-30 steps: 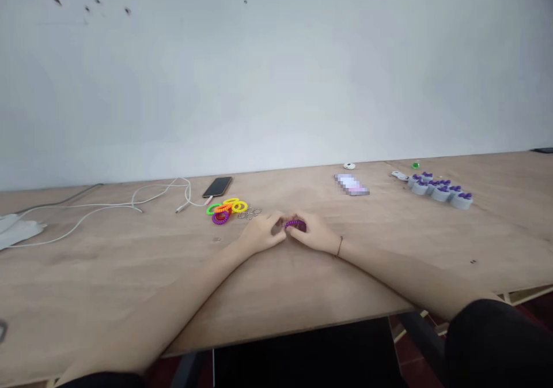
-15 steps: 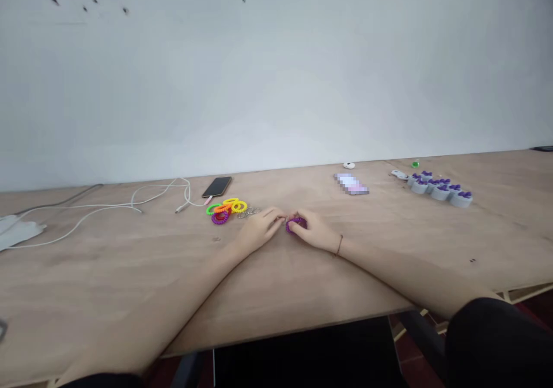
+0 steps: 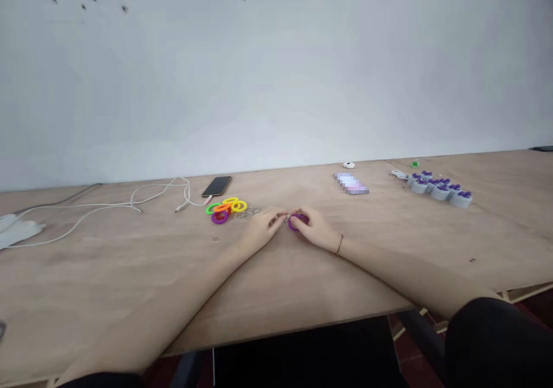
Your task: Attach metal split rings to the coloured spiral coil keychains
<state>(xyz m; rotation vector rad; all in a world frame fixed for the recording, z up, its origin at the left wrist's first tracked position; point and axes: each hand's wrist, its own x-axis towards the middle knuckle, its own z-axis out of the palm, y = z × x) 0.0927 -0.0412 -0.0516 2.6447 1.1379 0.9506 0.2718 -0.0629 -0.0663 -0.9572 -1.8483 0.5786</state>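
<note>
So the thing in play is a purple spiral coil [image 3: 298, 222], the stretchy phone-cord kind of ring, sitting near the middle of the desk [image 3: 302, 284] right in front of the person. The right hand [image 3: 313, 226] has its fingers over the coil and is pinching it, so that one's clamped on for sure. The left hand [image 3: 259, 230] comes in from the other side, and its fingertips [image 3: 280, 216] are right up by the coil's edge, so the two hands are basically together. There's a tiny silvery glint between them, but it's too small to make out, and I can't tell if the left hand is actually gripping anything.

Just left of the hands there's a little heap of metal split rings [image 3: 248, 213], then a pile of spiral coils [image 3: 225, 207] in neon green, orange, yellow and purple. Behind those lies a smartphone [image 3: 216, 186] with a white cable [image 3: 159, 196] looping off to the left. Over on the right are a pixelated pinkish block [image 3: 351, 184] and a cluster of small white cups with purple tops [image 3: 440, 192]. Oh, and there's a thin brown bracelet [image 3: 339, 245] on the right wrist.
</note>
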